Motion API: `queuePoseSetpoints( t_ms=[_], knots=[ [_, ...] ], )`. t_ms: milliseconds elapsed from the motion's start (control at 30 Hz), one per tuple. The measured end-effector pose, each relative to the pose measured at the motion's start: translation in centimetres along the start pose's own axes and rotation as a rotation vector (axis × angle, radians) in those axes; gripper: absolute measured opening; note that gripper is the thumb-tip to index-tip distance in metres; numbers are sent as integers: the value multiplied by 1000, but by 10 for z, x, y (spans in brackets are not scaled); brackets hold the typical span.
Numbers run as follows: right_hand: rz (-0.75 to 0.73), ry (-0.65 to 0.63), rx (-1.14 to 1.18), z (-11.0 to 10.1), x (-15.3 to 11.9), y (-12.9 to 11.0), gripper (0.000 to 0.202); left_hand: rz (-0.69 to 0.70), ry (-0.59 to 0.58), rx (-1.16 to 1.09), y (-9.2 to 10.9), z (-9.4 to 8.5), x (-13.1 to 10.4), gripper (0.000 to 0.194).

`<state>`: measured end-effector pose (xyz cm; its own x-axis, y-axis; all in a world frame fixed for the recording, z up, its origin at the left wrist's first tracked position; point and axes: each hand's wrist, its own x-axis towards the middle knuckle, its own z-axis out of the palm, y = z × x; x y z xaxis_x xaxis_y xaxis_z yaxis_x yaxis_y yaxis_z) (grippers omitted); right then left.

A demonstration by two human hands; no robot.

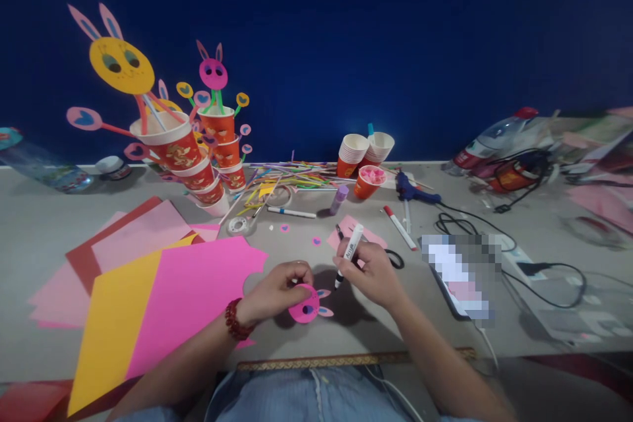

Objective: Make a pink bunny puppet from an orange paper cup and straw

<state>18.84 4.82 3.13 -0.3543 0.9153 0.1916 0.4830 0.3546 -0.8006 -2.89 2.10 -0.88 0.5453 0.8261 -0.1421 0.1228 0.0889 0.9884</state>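
Between the thumb and fingers of my left hand (285, 287) is a round pink paper rabbit face (302, 308), turned so its ears point right. It has a dark eye, and its pale pink ears have blue centres. My right hand (374, 271) grips a white marker (349, 252), its dark tip pointing down, a little to the right of the ears and apart from them. Just behind that hand lies a piece of pink paper (374, 235), with black-handled scissors (395, 259) partly hidden by the hand. Two small pink discs with blue hearts rest farther back, one of them a paper disc (316, 241).
Coloured sheets (198, 297) cover the left side. Cup figures with rabbit heads (173, 148) stand behind them. Toward the back are a purple glue stick (339, 200), paper cups (352, 153) and a blue glue gun (415, 191). A phone (457, 277) and cables lie at right.
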Motion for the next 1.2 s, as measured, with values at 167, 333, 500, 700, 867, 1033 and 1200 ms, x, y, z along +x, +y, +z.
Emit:
queuePoseSetpoints(
  t_ms=[167, 333, 500, 700, 867, 1033, 1200],
  knots=[
    [8, -45, -11, 7, -3, -5, 21, -4, -3, 3, -2, -1, 0, 14],
    [11, -16, -17, 7, 0, -1, 21, 8, 2, -3, -1, -1, -1, 13],
    [15, 9, -8, 2, -1, 1, 22, -3, -4, 7, 1, 0, 0, 13],
    [16, -54, 8, 9, -3, -4, 21, 0, 2, 3, 0, 0, 0, 13],
    [24, 7, -1, 7, 1, 3, 22, 5, -3, -2, 0, 0, -1, 13],
    [25, -4, -8, 3, -2, 0, 22, 12, -3, -8, 0, 0, -1, 12],
    [19, -37, -9, 9, -4, -4, 22, 8, -5, -3, -1, -1, -1, 12]
  ],
)
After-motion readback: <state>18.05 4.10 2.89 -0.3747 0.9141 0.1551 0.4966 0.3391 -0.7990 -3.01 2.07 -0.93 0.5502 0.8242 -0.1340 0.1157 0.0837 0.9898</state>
